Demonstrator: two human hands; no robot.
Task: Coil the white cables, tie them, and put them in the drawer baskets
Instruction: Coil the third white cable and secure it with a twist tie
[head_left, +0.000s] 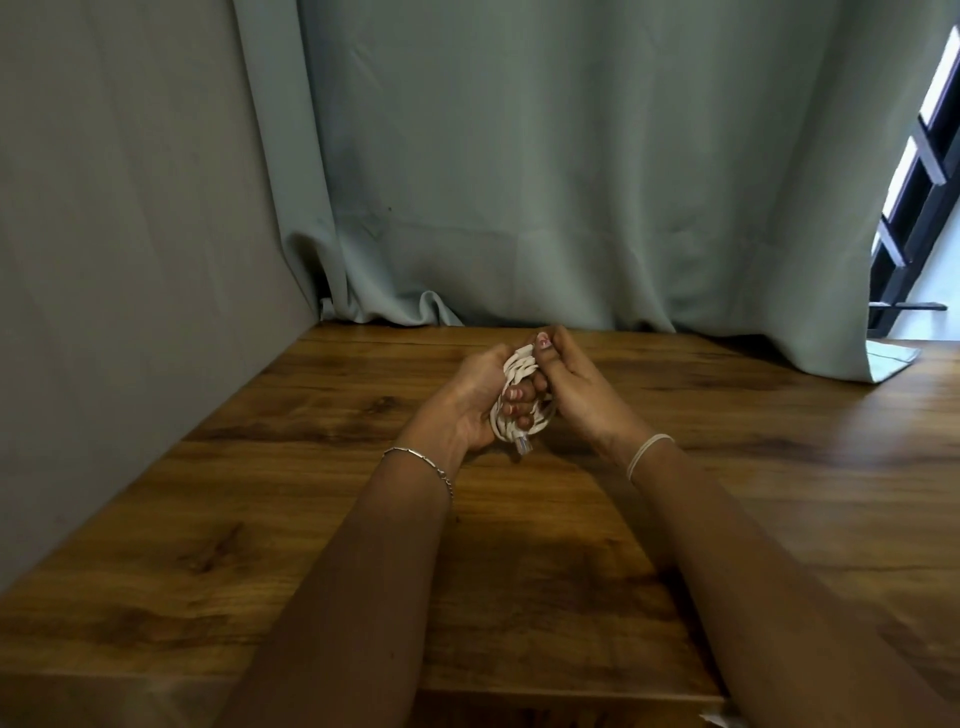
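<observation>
A white cable (519, 371) is wound into a small bundle of loops held above the middle of the wooden table (291, 493). My left hand (467, 405) cups the bundle from the left, its fingers curled through the loops. My right hand (569, 387) grips the bundle from the right, thumb pressed on its top. A clear plug end (523, 447) sticks out at the bottom of the bundle. Pale elastic bands (649, 453) sit around my right wrist. No drawer or basket is in view.
A grey-green curtain (545, 182) hangs along the table's far edge, its hem resting on the wood. A grey wall (130, 260) bounds the table on the left. A dark window frame (919, 208) shows at the far right.
</observation>
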